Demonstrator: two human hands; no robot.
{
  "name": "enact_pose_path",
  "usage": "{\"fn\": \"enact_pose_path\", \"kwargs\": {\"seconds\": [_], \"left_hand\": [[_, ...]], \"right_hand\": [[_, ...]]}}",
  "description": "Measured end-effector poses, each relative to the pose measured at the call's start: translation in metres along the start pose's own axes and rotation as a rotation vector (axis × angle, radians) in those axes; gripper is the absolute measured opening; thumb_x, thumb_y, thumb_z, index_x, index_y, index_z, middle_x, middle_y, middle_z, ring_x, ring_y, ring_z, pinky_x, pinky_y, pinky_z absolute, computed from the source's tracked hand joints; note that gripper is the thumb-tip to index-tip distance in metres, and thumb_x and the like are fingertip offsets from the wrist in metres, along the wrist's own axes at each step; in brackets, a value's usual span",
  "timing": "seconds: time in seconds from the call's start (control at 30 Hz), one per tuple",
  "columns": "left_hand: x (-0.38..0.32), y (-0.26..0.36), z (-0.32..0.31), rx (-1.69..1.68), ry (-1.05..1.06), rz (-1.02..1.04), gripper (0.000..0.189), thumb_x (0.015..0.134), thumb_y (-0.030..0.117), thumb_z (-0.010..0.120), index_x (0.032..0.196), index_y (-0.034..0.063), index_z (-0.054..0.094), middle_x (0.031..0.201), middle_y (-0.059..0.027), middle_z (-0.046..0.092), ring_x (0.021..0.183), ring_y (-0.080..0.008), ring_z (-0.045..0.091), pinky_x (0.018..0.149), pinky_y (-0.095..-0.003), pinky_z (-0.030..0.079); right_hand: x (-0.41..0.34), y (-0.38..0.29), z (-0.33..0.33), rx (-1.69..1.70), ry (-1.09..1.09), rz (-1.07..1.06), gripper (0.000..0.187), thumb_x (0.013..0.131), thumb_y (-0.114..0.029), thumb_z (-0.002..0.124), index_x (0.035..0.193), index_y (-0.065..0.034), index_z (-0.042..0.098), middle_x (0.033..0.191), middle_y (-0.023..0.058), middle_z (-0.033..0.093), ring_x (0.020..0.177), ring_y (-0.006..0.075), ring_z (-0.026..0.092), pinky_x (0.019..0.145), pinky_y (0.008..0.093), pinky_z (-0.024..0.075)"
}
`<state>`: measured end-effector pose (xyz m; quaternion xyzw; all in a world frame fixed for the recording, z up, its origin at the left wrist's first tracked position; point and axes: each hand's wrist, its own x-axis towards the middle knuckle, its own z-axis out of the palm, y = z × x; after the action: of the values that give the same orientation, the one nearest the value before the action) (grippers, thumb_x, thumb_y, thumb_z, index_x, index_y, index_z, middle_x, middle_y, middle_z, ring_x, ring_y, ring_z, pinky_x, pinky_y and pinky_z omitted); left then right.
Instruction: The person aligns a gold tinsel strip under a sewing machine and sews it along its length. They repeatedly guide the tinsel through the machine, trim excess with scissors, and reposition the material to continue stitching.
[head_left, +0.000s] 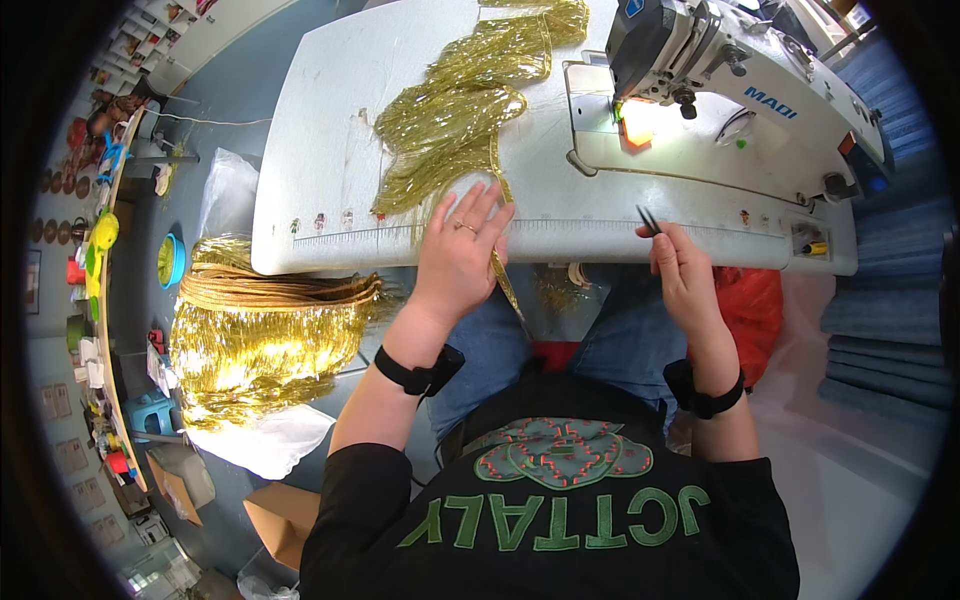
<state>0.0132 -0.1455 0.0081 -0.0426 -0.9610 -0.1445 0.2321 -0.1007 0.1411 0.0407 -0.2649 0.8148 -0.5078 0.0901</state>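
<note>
My left hand (459, 251) lies palm down at the front edge of the sewing table (315, 150), fingers flat and spread over gold metallic fringe trim (450, 120). The trim's narrow gold band (501, 169) passes beside and beneath this hand, then hangs over the edge towards my lap. My left thumb is hidden. Folds of the fringe run up the table to the far edge. My right hand (681, 274) is shut on dark tweezers (648, 220), tips pointing up and left, just over the front edge. Beyond them stands a MAQI sewing machine (757, 90), its needle area lit.
A thick bundle of gold fringe (270, 330) lies left of the table, on white plastic (262, 442). Nearby are a blue bowl (174, 261), a blue stool (150, 412) and a cardboard box (285, 521). A red bag (750, 322) and blue curtain (877, 300) are at right.
</note>
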Motion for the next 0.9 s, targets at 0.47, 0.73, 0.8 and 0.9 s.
{"fn": "enact_pose_path", "kwargs": {"seconds": [0.47, 0.73, 0.8, 0.9], "left_hand": [[-0.022, 0.047, 0.016, -0.356, 0.104, -0.015, 0.027, 0.095, 0.008, 0.066, 0.121, 0.0034, 0.068, 0.104, -0.0123, 0.07, 0.093, -0.0323, 0.066, 0.084, -0.0426, 0.05], [-0.009, 0.052, 0.03, -1.658, -0.122, -0.839, 0.021, 0.107, 0.015, 0.058, 0.124, 0.0022, 0.059, 0.11, -0.0074, 0.07, 0.072, -0.0075, 0.058, 0.056, -0.0208, 0.043], [0.0, 0.059, 0.033, -1.899, -0.128, -0.965, 0.023, 0.108, 0.025, 0.06, 0.117, 0.0046, 0.062, 0.093, -0.0038, 0.068, 0.061, -0.0048, 0.051, 0.049, -0.0186, 0.033], [0.014, 0.059, 0.039, -2.023, -0.253, -1.062, 0.02, 0.106, 0.025, 0.063, 0.111, 0.0061, 0.064, 0.08, 0.0006, 0.063, 0.056, -0.0053, 0.048, 0.048, -0.0195, 0.034]], "right_hand": [[0.032, -0.018, 0.098, 0.6, -0.146, 0.433, 0.02, 0.1, -0.021, 0.071, 0.103, -0.0016, 0.067, 0.079, -0.0012, 0.067, 0.055, 0.0027, 0.048, 0.048, 0.0229, 0.0359], [0.016, -0.017, 0.07, 0.542, -0.095, 0.297, 0.016, 0.096, -0.007, 0.075, 0.106, 0.0029, 0.068, 0.086, 0.0007, 0.071, 0.076, 0.006, 0.064, 0.069, 0.0227, 0.051], [0.01, -0.019, 0.058, 0.353, -0.149, 0.301, 0.014, 0.096, -0.007, 0.075, 0.104, 0.0022, 0.069, 0.085, 0.0009, 0.071, 0.076, 0.0057, 0.064, 0.069, 0.0227, 0.0514], [-0.002, -0.018, 0.052, 0.259, -0.102, 0.227, 0.016, 0.092, -0.009, 0.079, 0.102, 0.0013, 0.071, 0.075, 0.0018, 0.068, 0.068, 0.0043, 0.055, 0.061, 0.024, 0.046]]}}
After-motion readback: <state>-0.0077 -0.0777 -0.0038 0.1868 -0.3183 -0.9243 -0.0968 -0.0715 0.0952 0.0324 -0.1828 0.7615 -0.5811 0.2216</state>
